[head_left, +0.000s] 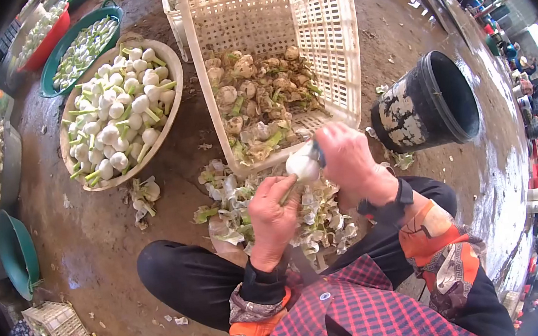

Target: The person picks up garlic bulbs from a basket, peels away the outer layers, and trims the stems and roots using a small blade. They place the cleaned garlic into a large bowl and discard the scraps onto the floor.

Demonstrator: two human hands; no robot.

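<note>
A white garlic bulb [302,166] is held in front of the crate, its stem pinched between the thumb and fingers of my left hand [273,215]. My right hand [349,159] is closed at the bulb's right side, around a small tool of which only a dark bluish edge shows. Beneath both hands lies a heap of peeled garlic skins [324,218]. Just beyond them a tilted white plastic crate [210,118] holds unpeeled, dirty garlic [248,91].
A round basin [175,92] of clean garlic bulbs stands at the left, with green [46,77] and red [61,35] tubs behind it. A black bucket [408,109] leans at the right. Crates [62,334] stand lower left. Other people are in the far right background.
</note>
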